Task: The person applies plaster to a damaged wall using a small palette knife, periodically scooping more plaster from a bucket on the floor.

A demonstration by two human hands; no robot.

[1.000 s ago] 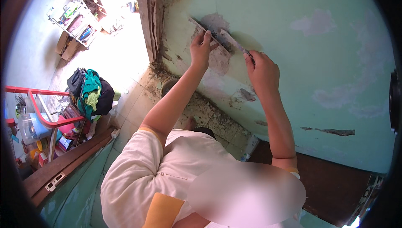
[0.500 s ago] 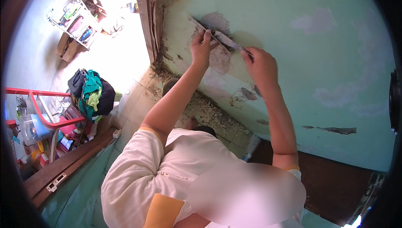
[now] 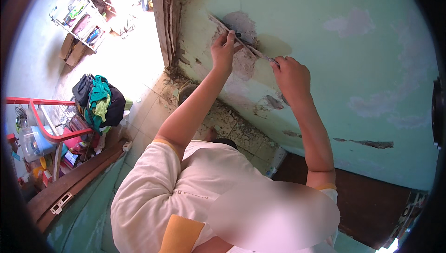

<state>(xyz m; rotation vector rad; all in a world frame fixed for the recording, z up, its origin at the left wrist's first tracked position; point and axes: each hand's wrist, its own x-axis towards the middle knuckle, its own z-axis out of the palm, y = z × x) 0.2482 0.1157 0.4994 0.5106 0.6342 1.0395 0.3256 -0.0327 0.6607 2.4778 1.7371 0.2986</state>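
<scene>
I see the right hand [image 3: 293, 74] clenched round a slim scraper [image 3: 264, 56], its blade at the lower end of a thin board [image 3: 219, 23]; the left hand [image 3: 223, 54] grasps that board; behind, the green wall [image 3: 306, 16].

Strong white daylight is pouring in at the upper left, beside a rough brown wooden door frame [image 3: 162, 21], and is bleaching out part of the pale tiled floor [image 3: 146, 107]. The flat, pale green painted wall [image 3: 302, 2] is catching softer light, with a faint shadow falling near the person's bare right hand [image 3: 293, 74]. A smooth blur is covering an oval at lower centre. Fisheye distortion is bending outer edges; black is rounding the corners.
</scene>
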